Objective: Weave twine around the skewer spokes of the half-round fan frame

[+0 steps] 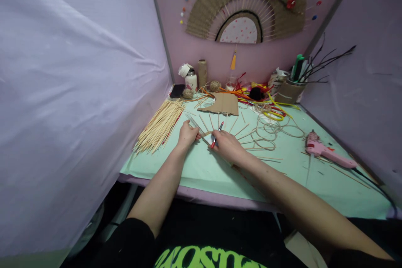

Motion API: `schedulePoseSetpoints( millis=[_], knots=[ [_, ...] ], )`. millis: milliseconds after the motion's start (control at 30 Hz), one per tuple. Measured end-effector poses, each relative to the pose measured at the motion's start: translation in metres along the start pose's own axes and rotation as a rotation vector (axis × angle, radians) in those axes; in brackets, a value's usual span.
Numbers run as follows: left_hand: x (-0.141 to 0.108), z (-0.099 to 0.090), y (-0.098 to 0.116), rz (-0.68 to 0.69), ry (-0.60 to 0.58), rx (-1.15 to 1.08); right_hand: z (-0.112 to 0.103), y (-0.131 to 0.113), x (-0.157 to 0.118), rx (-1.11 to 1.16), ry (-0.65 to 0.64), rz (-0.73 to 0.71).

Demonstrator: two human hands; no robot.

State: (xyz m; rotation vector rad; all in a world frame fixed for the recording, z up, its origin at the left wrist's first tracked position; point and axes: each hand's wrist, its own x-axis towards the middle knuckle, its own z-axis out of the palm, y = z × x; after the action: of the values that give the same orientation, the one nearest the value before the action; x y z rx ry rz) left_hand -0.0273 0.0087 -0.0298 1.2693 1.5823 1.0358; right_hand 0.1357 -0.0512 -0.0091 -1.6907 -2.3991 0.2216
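My left hand (187,135) is closed at the edge of a clear ruler (194,123), its fingertips on it. The ruler slants over the left end of a fan of thin wooden sticks (233,124), which spread from a small cardboard piece partly hidden under my hands. My right hand (228,145) grips a red pen (214,143), tilted, close to the ruler's lower end. Just beyond the sticks lies a cut piece of brown cardboard (226,102).
A pile of wooden sticks (160,127) lies left. A pink glue gun (328,154), its cord, loose twine (266,130) and yellow-handled scissors (274,115) are right. Behind stand a white bottle (191,80) and a pot of pens and twigs (290,91). A phone (177,91) lies back left.
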Motion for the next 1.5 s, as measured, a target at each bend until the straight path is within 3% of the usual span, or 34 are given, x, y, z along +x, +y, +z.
schedulePoseSetpoints(
  millis=[367, 600, 767, 867, 967, 1200, 1500],
  knots=[
    [0.004, 0.000, -0.004, -0.020, -0.006, 0.052, -0.002, 0.000, 0.000, 0.012, -0.005, 0.008],
    [0.003, 0.001, -0.004, -0.033, -0.019, 0.060, -0.016, 0.003, 0.004, 0.094, -0.044, 0.015],
    [0.003, 0.002, -0.005, -0.013, -0.030, 0.017, -0.022, 0.010, 0.022, 0.340, 0.132, 0.058],
    [0.004, 0.002, -0.006, -0.003, -0.030, 0.009, -0.017, 0.015, 0.042, 0.660, 0.174, -0.001],
    [0.003, 0.002, -0.004, -0.016, -0.020, 0.026, -0.005, 0.018, 0.061, 0.824, 0.216, -0.009],
    [0.002, 0.002, -0.002, -0.024, -0.025, 0.027, 0.015, 0.018, 0.073, 0.990, 0.311, 0.118],
    [0.005, 0.002, -0.006, -0.025, -0.031, 0.042, 0.018, 0.016, 0.069, 1.031, 0.261, 0.101]
  ],
)
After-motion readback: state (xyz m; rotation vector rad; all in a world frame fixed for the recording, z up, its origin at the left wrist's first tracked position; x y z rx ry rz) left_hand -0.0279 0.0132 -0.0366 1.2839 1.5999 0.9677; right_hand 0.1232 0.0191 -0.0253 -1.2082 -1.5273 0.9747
